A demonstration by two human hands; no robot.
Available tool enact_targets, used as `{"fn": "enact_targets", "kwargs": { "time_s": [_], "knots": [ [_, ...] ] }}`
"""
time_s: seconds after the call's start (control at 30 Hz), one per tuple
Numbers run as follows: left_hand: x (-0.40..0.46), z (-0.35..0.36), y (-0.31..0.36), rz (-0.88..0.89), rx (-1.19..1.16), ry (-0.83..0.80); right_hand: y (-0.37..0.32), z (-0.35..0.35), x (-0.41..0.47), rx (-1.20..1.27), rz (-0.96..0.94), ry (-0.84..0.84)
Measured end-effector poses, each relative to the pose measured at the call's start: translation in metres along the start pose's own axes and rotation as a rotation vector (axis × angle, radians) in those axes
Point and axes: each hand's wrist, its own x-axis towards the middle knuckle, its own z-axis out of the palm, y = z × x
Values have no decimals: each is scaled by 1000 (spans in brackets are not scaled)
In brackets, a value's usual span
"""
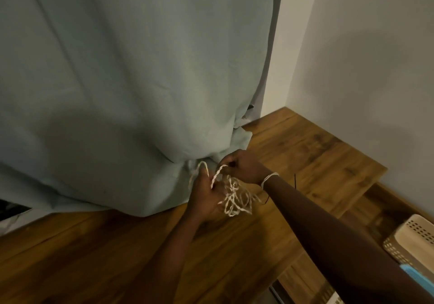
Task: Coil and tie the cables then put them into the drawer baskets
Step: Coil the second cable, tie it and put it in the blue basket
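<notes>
Curtain: a big pale green fabric curtain (131, 80) hangs far left, its hem pooling on the wooden tabletop (293, 153).
Left hand (205, 195): fingers curled round the twisted white cord (234, 197), holding loops of it.
Cord: a loose tangle between both hands, just above the tabletop's middle.
Right hand (242, 166): pinching one twisted strand, a loop also round its wrist.
Basket: a beige perforated plastic basket (413, 240) sits near right.

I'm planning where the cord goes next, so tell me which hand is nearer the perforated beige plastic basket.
Right. The right hand pinches the twisted white cord, on the side toward the perforated beige plastic basket. The left hand grips the cord farther away.
</notes>
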Motion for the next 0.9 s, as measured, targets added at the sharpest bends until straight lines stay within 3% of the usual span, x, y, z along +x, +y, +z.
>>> {"fn": "enact_targets", "kwargs": {
  "time_s": [0.1, 0.23, 0.3, 0.47, 0.67, 0.8, 0.9],
  "knots": [
    [8, -12, 6, -16, -138, 180, 15, -3, -14, 230, 143, -33],
    [30, -32, -3, -129, -488, 141, 38, 21, -44, 701, 380, -172],
    [32, -40, -8, -176, -637, 128, 39, 37, -53, 811, 429, -155],
    [27, -55, -20, -174, -896, 9, 21, 77, -45, 834, 511, -148],
    [28, -85, -23, -137, -999, -4, 19, 92, -39, 820, 533, 141],
    [24, -108, -21, -154, -1002, 131, 19, 64, -32, 812, 476, 318],
    [19, -121, -30, -193, -814, 273, 23, 36, -34, 823, 463, 394]
  ]
}}
